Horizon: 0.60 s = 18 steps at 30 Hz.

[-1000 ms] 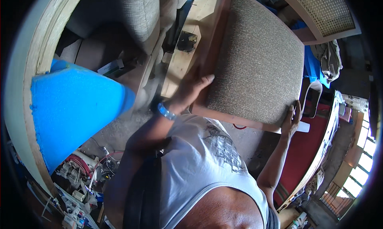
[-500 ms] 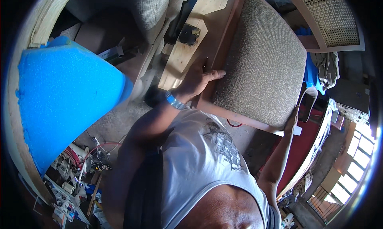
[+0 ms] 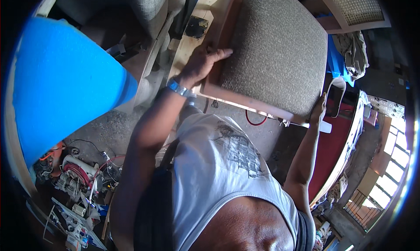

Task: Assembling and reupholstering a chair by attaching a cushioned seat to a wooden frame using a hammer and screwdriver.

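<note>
Wood-framed upholstered panel (image 3: 280, 54), upper centre, is flanked: left edge clasped by half-curled left hand (image 3: 199, 66), right edge touched by flattened right hand (image 3: 318, 111)

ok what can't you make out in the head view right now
All in the head view:
Upholstered piece: far end cut off by the top edge; underside hidden by its fabric side.
Left hand: most fingers hidden by the hand itself and shadow.
Right hand: seen edge-on, palm hidden.
Cane panel: cut off by the top edge.
Floor clutter: many parts too small.
</note>
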Tool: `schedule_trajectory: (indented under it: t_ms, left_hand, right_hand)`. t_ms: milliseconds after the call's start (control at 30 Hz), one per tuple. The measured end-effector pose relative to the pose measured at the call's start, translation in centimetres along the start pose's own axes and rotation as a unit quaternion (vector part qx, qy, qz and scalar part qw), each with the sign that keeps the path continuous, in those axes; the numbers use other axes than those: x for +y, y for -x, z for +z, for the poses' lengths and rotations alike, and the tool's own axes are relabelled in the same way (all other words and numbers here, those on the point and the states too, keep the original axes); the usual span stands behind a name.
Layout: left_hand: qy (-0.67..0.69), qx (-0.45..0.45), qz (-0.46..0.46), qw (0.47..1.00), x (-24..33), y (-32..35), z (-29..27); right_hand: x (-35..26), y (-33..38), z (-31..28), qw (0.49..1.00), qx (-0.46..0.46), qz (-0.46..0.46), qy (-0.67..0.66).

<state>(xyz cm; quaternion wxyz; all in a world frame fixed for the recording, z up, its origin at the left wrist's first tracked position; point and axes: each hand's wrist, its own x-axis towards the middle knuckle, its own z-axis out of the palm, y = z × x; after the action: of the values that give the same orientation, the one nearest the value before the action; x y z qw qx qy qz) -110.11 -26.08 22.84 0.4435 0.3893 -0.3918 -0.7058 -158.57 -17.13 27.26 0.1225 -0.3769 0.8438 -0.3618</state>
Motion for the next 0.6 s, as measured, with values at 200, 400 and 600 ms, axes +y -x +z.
schedule_trajectory:
  t_ms: [200,400,600]
  left_hand:
    - [-0.311,0.160,0.200,0.915,1.2,4.5,-0.3]
    - [-0.472,0.061,0.341,0.810,0.1,12.9,2.6]
    - [-0.441,0.175,0.318,0.821,-3.3,14.8,6.7]
  right_hand:
    - [3.2,1.0,-1.1,0.990,-0.086,0.046,-0.101]
    - [6.2,6.4,-7.2,0.952,-0.211,-0.193,-0.106]
    - [8.9,10.3,-9.9,0.952,-0.188,-0.167,-0.177]
